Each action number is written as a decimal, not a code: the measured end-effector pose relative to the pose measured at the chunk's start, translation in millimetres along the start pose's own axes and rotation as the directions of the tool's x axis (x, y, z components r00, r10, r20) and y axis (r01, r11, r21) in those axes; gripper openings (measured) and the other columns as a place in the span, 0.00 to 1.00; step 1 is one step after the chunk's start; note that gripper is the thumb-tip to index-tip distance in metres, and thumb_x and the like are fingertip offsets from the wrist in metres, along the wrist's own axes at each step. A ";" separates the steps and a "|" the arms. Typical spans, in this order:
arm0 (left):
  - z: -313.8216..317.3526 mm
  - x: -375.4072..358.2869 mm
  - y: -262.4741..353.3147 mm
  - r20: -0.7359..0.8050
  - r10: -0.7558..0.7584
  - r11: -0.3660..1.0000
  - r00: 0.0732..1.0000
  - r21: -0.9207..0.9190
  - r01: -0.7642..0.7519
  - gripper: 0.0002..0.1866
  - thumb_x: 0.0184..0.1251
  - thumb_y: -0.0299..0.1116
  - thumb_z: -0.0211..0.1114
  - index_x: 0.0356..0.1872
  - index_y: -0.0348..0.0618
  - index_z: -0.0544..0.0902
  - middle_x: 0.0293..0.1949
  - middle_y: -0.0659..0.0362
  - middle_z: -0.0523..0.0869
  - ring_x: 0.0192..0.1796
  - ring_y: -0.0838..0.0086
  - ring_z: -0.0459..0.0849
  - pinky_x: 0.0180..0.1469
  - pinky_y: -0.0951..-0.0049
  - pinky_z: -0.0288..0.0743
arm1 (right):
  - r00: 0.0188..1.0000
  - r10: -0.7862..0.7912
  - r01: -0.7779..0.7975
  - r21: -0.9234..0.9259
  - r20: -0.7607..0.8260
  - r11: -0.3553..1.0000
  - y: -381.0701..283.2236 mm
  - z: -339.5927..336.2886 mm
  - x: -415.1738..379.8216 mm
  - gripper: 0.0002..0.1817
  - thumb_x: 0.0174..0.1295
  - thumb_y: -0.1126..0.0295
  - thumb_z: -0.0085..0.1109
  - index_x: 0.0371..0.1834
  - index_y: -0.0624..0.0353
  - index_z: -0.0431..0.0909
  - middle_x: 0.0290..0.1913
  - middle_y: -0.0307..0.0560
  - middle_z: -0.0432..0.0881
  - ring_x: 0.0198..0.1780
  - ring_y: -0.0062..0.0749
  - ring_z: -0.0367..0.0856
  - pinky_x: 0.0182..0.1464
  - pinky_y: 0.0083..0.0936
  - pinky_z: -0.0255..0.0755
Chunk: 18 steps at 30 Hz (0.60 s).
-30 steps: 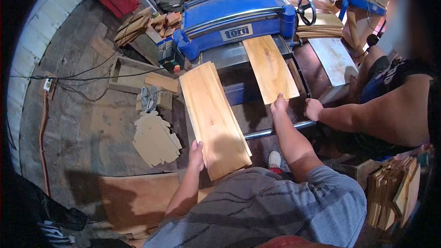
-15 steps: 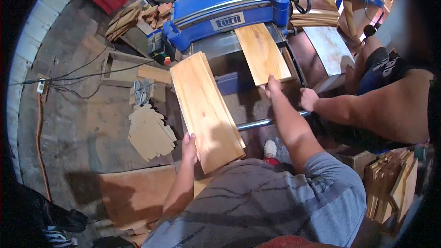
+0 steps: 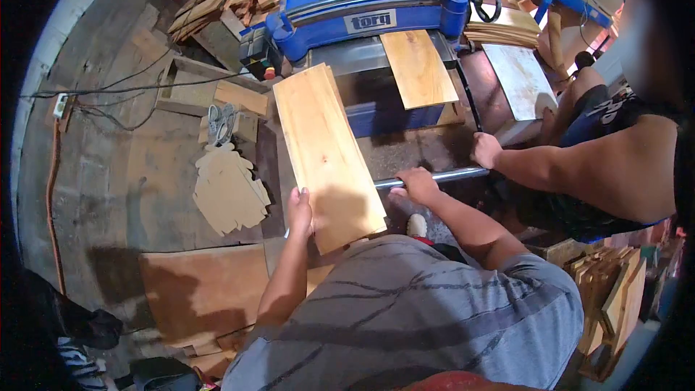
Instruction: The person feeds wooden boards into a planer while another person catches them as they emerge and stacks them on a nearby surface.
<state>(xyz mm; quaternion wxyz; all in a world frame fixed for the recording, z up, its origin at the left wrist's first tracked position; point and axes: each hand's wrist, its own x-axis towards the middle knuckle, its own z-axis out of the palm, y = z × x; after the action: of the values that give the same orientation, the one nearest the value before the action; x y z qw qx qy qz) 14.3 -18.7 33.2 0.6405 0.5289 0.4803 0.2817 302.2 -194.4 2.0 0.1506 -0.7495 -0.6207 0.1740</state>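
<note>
Two hands share the work here, and the change lies in the right one. The right hand [image 3: 416, 185] has let go of the board [image 3: 418, 69] that sits half-fed into the blue planer [image 3: 365, 3]; a second ago its fingers pressed on that board's near end, and now they curl over the metal bar [image 3: 434, 176] that runs across the front of the machine. The board lies free on the planer's infeed surface [image 3: 362, 87], its far end under the blue hood, nothing touching it. From that I judge the machine has taken hold of the wood and draws it in without a push.

The left hand [image 3: 299, 210] has kept its grip on the stack of boards [image 3: 326, 152], fingers wrapped round the left edge near the lower end, thumb on top. The stack slants from the person's waist up toward the planer's left corner, and it has shifted little.

Farther out, a co-worker's hand [image 3: 486, 150] rests closed on the same metal bar, to the right, well apart from the fed board. Left of the stack, on the floor, a jagged piece of cardboard [image 3: 228, 188] lies flat, with offcuts [image 3: 210, 11] heaped near the planer's far-left corner. At the lower right stands a bundle of thin wood pieces [image 3: 615, 297] on edge.
</note>
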 end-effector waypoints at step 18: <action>6.9 -2.2 4.5 -0.002 0.098 0.995 0.995 -0.003 -0.098 0.13 0.74 0.30 0.47 0.49 0.33 0.74 0.39 0.56 0.81 0.37 0.76 0.79 0.41 0.72 0.75 | 0.937 0.263 -0.200 -0.266 0.231 0.943 17.6 -14.3 5.5 0.18 0.51 0.57 0.65 0.41 0.55 0.82 0.40 0.52 0.86 0.43 0.46 0.86 0.46 0.40 0.79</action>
<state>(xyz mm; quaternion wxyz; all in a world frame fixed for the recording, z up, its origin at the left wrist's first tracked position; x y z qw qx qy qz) 20.4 -22.1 38.0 0.6264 0.5503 0.4541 0.3141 324.9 -192.4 6.6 -0.0459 -0.8006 -0.5583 0.2127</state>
